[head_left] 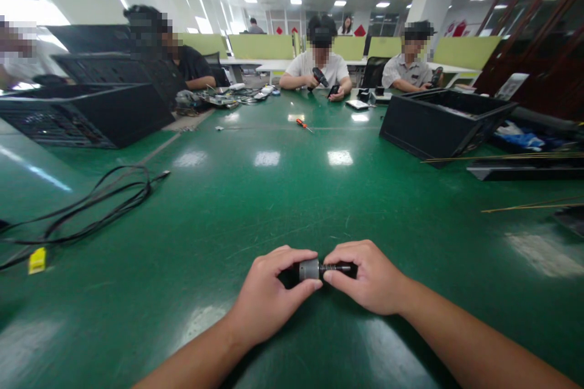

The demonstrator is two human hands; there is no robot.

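Low in the head view, my left hand grips a short grey and black cylinder between thumb and fingers. A dark threaded shaft sticks out of the cylinder's right end. My right hand is closed round this shaft, thumb below and fingers above, its fingertips close beside the cylinder. Both hands are just over the green tabletop, and the part lies level between them. The palm sides of both hands are partly hidden.
Black cables with a yellow tag lie left. Black computer cases stand at left, another case at right. An orange screwdriver lies mid-table. Across the table a person holds a power drill; others sit nearby.
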